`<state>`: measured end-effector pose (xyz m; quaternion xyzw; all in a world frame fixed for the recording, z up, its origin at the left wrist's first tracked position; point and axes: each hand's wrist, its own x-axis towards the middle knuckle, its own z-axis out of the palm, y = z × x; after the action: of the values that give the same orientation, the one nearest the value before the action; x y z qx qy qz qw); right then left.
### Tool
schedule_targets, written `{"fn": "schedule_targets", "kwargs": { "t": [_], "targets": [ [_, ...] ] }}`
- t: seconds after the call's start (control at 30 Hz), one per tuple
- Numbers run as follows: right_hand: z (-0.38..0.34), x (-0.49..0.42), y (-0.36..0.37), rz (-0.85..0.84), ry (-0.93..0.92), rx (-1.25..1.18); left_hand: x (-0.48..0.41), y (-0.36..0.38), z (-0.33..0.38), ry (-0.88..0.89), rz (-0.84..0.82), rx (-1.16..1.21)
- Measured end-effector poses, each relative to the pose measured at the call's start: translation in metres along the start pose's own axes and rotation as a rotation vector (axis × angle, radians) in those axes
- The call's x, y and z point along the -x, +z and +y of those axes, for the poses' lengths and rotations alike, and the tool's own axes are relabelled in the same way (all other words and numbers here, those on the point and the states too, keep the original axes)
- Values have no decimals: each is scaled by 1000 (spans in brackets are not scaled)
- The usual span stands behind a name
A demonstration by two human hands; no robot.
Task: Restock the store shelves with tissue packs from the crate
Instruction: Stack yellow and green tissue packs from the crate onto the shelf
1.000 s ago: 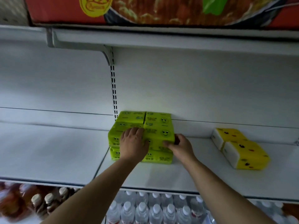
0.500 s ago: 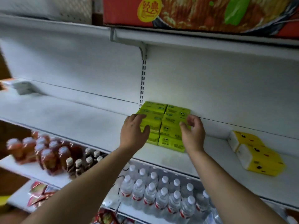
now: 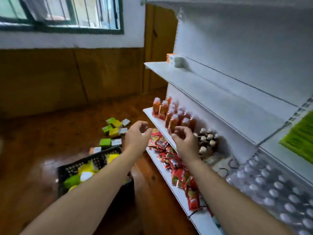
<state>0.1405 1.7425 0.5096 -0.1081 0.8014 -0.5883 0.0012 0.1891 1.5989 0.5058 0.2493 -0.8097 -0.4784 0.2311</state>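
Hands were both empty, held out in mid-air in front of the shelving. The left hand (image 3: 137,139) hung over the floor just past the crate, fingers loosely curled round nothing. The right hand (image 3: 185,141) was the same deal, a relaxed half-curl, hovering in front of the shelf (image 3: 148,113) edge by the orange drink bottles (image 3: 169,114). Neither one was touching anything as far as I could see. The black crate (image 3: 88,161) sat on the wooden floor (image 3: 33,150) under the left forearm, with yellow and green tissue packs (image 3: 84,170) inside it. A bunch of loose packs (image 3: 112,128) lay scattered on the floor beyond the crate, toward the wall. Over at the right edge a green stack (image 3: 299,138) sat on a shelf, pretty blurry. Red sachets (image 3: 177,168) were spread along the shelf below the drinks. Small dark bottles (image 3: 206,139) stood beside the orange ones, with capped water bottles (image 3: 271,187) further right. One small box (image 3: 176,60) sat alone at the far end of the shelf above the drinks.
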Motion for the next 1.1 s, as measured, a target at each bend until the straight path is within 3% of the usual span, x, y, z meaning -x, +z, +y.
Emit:
{"fn": "schedule_targets", "kwargs": {
  "t": [0.23, 0.47, 0.77, 1.1],
  "targets": [
    [-12, -25, 201, -298, 23, 53, -75, -131, -119, -179, 136, -92],
    [9, -48, 318, -493, 127, 84, -128, -183, -205, -345, 174, -143],
    [128, -130, 394, -612, 376, 258, -170, -127, -319, -657, 69, -97],
    [348, -153, 436, -734, 678, 544, -174, 12, -489, -1079, -77, 32]
  ]
}}
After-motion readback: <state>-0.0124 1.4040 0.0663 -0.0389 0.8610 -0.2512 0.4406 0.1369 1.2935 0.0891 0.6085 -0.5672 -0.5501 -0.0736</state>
